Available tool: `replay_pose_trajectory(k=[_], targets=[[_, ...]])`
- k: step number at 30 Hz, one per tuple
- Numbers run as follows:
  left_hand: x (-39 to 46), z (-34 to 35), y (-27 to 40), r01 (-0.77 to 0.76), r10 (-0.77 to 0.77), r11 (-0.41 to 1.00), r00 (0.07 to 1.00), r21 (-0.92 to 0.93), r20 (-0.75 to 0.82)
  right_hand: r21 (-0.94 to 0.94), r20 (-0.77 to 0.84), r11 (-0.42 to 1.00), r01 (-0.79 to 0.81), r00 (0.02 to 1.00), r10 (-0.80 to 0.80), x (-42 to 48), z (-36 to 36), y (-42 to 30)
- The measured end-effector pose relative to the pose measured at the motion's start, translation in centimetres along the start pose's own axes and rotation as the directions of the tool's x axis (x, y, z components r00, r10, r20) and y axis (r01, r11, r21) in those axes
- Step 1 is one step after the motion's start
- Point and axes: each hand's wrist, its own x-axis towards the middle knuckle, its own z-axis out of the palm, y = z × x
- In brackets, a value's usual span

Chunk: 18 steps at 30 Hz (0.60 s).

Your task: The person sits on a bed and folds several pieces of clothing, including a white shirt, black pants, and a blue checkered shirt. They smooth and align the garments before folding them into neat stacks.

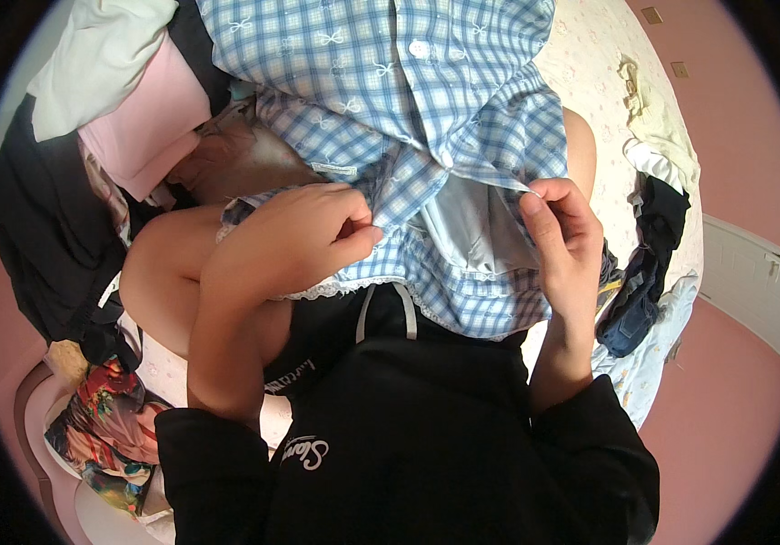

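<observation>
Across my lap lies a blue and white plaid garment (362, 82) with bow motifs, a button placket and lace-trimmed hem. My left hand (301, 238) pinches one front edge of it between thumb and fingers. The corner of the other front edge is pinched by my right hand (560, 231). Between the two hands the front gapes, showing a shiny grey-white surface (478, 225) inside. One white button (445, 159) sits on the placket just above the gap, and another white button (419, 48) is higher up.
On the left are piled a white cloth (103, 54), a pink folded garment (151, 116) and black clothing (42, 225). A colourful printed cloth (110, 436) lies lower left. Along the right edge of the floral bed sheet (594, 68) are a pale yellow garment (669, 129) and dark garments (655, 225).
</observation>
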Motion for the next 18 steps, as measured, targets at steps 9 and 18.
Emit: replay_pose_trajectory(k=[9, 18], targets=[[1.9, -0.4, 3.9, -0.264, 0.222, 0.742, 0.964, -0.616, -0.146, 0.252, 0.042, 0.962, -0.104, 0.994, 0.097, 0.0, -0.4, -0.6], [4.6, 3.9, 6.6, -0.258, 0.044, 0.779, 0.932, -0.571, -0.360, 0.470, 0.089, 0.873, -0.128, 0.991, 0.097, 0.9, 0.4, -0.9]])
